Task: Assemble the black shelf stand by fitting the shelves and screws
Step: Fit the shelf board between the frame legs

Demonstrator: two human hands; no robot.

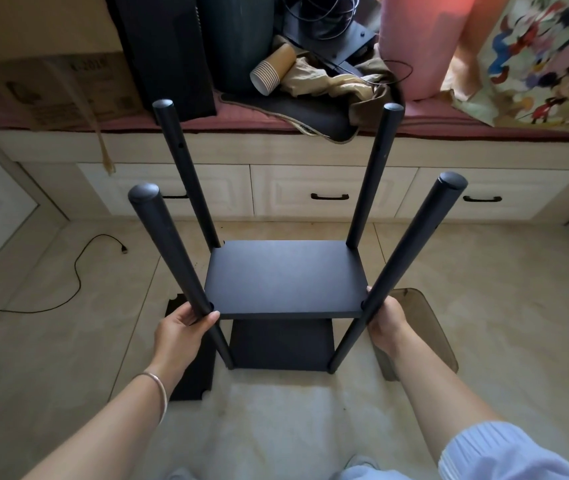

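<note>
The black four-post shelf stand (286, 282) stands upright on the pale tiled floor (484, 306), directly before me. Its matte black rectangular upper shelf (286, 278) sits between the posts; a lower black shelf (281, 344) lies beneath it. My left hand (181, 327) grips the near left round black post (172, 254) at shelf level, fingers curled round it. My right hand (385, 322) wraps the near right post (411, 251) likewise. A loose black notched panel (193, 375) lies flat on the floor just left of the stand. Behind, a stack of brown paper cups (271, 71) rests on the cream cabinet bench (310, 150).
</note>
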